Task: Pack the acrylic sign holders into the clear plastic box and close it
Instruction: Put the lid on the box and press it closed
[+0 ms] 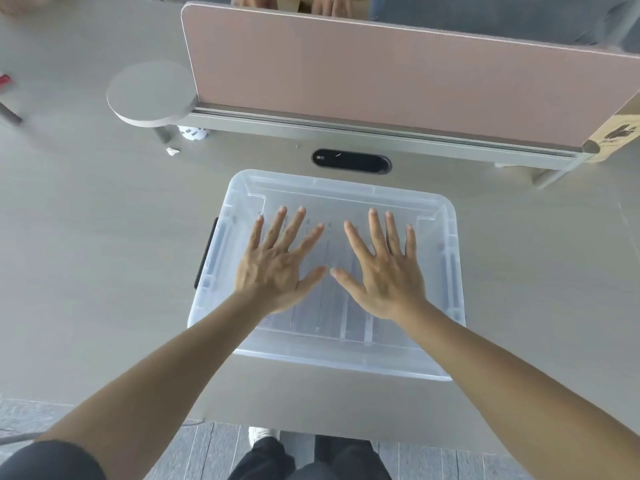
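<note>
The clear plastic box [332, 188] stands on the table in front of me with its lid on. Through the lid I see several acrylic sign holders [332, 320] lying flat inside. My left hand [273, 265] lies on the lid's left half with fingers spread straight. My right hand [384, 268] lies on the right half the same way. The two thumbs nearly meet at the lid's middle. A black latch [206, 252] shows on the box's left side.
A pink divider panel [381, 81] on a metal rail stands behind the box. A round grey stand [149, 93] sits at its left end. A black cable port [351, 161] lies just beyond the box. Another person's hands [325, 3] show past the divider.
</note>
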`<state>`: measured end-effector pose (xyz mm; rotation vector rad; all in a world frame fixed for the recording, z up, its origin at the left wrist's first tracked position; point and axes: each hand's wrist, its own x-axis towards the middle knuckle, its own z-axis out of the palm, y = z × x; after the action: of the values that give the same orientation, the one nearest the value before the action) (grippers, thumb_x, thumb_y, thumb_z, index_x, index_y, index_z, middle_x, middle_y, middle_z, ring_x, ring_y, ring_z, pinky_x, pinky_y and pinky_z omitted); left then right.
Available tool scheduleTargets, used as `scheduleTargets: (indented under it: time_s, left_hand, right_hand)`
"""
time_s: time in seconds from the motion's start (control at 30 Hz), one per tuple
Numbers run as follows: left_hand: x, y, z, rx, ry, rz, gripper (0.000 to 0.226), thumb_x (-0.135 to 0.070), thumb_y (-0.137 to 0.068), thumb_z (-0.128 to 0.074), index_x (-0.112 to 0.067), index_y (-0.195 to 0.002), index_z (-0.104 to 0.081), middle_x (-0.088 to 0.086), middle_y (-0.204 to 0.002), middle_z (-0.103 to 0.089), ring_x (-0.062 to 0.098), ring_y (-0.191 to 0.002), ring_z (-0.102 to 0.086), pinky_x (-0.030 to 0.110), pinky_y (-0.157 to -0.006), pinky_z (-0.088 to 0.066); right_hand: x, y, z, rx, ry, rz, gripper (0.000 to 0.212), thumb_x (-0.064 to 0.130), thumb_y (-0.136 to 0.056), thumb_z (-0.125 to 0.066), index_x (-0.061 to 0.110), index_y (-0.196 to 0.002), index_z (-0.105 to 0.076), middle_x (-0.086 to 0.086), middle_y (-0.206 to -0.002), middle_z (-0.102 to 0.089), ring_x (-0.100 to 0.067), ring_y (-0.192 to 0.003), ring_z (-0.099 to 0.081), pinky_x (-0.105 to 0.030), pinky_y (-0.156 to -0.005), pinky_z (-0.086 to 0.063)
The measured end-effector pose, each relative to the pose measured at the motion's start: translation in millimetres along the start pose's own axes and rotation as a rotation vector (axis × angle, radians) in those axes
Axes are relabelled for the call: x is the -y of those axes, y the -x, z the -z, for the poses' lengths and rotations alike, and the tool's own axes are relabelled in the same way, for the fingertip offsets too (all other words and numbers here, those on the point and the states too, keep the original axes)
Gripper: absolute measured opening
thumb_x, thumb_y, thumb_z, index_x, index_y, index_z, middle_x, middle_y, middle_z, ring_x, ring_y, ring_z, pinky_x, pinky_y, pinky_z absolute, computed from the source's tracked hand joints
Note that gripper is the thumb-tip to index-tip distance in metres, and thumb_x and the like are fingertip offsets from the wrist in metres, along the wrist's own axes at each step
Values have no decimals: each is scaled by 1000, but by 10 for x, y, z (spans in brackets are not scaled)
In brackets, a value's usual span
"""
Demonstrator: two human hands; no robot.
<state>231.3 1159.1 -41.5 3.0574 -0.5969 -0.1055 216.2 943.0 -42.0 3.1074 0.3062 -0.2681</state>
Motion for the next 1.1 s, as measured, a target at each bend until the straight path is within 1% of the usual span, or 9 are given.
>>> scheduleTargets:
  time_s: [0.23,0.33,0.47,0.63,0.73,0.8,0.9,1.0,1.1]
  left_hand:
    - [-7,-97,135,113,-16,34,74,-75,-82,8,-43,-148,16,-3,-159,21,24,-146,21,52,-117,8]
    - [76,-104,251,118,73,29,69,-70,-89,-9,-40,-152,-3,-4,-162,8,24,-148,12,49,-119,6]
    - [394,-97,374,-156,227,240,62,-57,-91,-34,-25,-144,-40,5,-157,-29,29,-146,-16,44,-119,-13]
    - [749,-52,307,57,466,701,92,-73,-80,-44,-20,-150,-17,15,-153,-25,37,-139,-25,50,-110,-28]
    - [792,-65,264,114,786,800,89,-73,-77,-52,-18,-144,-30,13,-137,-47,35,-118,-49,42,-84,-45]
    - [828,-75,271,104,861,835,73,-69,-81,-53,-19,-133,-43,9,-115,-56,32,-99,-54,38,-70,-48]
    - [847,-105,287,90,862,890,80,-69,-80,-53,-19,-140,-39,8,-123,-57,34,-109,-55,41,-83,-52]
    - [790,-123,338,72,689,882,86,-69,-81,-50,-17,-146,-30,11,-135,-52,35,-120,-51,41,-89,-46]
    - [755,-97,430,29,638,859,79,-63,-82,-55,-14,-141,-33,16,-133,-49,36,-122,-48,46,-93,-42]
  right_hand:
    - [-27,-134,202,77,29,13,82,84,-84,0,41,-152,18,-5,-162,26,-30,-148,25,-54,-118,15]
    - [-61,-107,329,116,-14,-20,78,79,-88,-8,43,-154,10,-4,-163,24,-31,-150,19,-54,-120,9]
    - [-299,-34,420,34,-68,-242,76,73,-91,-24,36,-155,-5,-7,-165,10,-33,-151,4,-55,-118,-2]
    - [-726,39,410,43,-462,-755,91,77,-83,-42,26,-152,-11,-17,-157,-20,-41,-141,-25,-56,-111,-25]
    - [-901,51,348,127,-848,-845,101,73,-82,-53,19,-155,-10,-15,-156,-29,-39,-139,-36,-50,-109,-36]
    - [-939,47,311,125,-972,-846,93,72,-80,-57,11,-146,-33,-11,-140,-49,-34,-125,-50,-43,-99,-44]
    - [-958,72,300,30,-1019,-795,57,67,-79,-63,13,-92,-52,-1,-84,-54,-25,-79,-55,-32,-67,-42]
    - [-954,95,434,35,-894,-787,59,65,-79,-66,17,-101,-40,0,-95,-49,-25,-88,-52,-32,-72,-39]
    - [-975,65,552,36,-782,-815,55,57,-79,-69,10,-99,-50,-5,-98,-57,-28,-87,-55,-33,-71,-43]
